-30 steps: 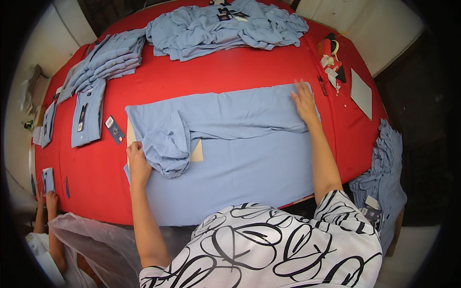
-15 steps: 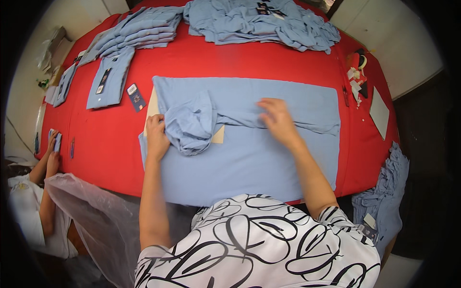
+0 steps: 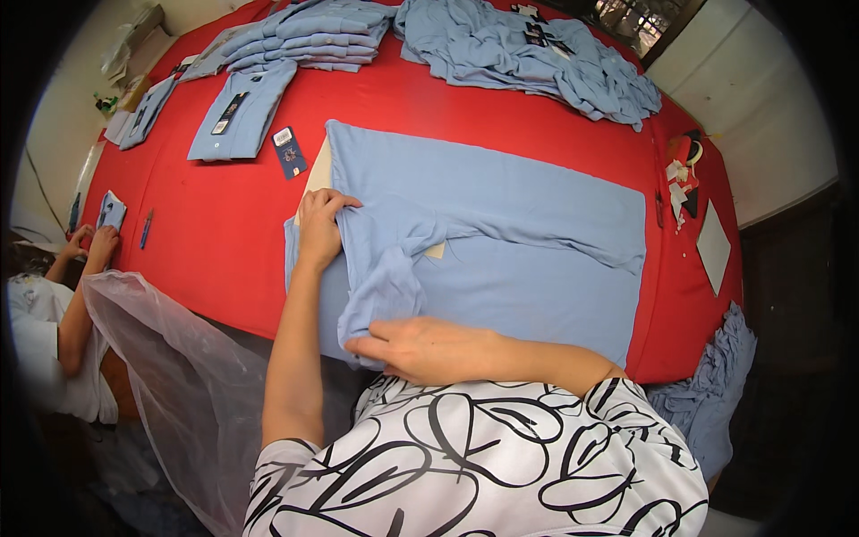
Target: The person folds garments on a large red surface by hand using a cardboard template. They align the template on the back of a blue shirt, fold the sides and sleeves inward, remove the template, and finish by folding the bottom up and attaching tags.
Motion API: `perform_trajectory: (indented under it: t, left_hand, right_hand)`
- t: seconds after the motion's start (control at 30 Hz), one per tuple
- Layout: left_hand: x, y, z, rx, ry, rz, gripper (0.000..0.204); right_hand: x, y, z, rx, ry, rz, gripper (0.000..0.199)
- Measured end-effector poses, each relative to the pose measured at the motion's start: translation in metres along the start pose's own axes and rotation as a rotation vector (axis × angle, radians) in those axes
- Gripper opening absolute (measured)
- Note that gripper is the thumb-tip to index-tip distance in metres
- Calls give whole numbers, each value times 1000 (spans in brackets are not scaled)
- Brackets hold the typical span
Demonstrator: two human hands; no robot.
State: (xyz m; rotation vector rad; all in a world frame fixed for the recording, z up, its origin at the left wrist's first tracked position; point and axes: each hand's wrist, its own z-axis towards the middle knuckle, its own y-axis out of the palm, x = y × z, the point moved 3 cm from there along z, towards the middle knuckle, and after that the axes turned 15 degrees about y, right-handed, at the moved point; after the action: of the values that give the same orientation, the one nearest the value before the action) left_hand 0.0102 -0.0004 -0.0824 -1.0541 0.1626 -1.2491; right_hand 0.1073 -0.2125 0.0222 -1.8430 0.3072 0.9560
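Observation:
A light blue shirt lies spread on the red table, one side folded over a cream card that shows at its left edge and through a small gap in the middle. My left hand is closed on the shirt's folded left edge, beside the card. Near the table's front edge, my right hand pinches the end of the sleeve, which runs bunched toward me. Slight motion blur softens the right fingers.
Folded blue shirts are stacked at the far left, beside a loose heap. A dark tag and a blue pen lie leftward. A co-worker's hand handles a small blue item. Clear plastic hangs at the front left.
My right hand has swept from the shirt's middle down toward me and taken the sleeve end. The bunched sleeve is now drawn out toward the front. My view has turned slightly.

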Motion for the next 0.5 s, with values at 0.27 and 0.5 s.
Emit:
perform_trajectory:
  t: [0.27, 0.5]
  left_hand:
    - [-15, 0, -6, -59, -56, 25, 30]
    - [-3, 1, 4, -89, -126, -49, 54]
  right_hand:
    - [54, -110, -58, 431, 281, 133, 57]
    - [183, -141, -130, 1030, 806, -360, 52]
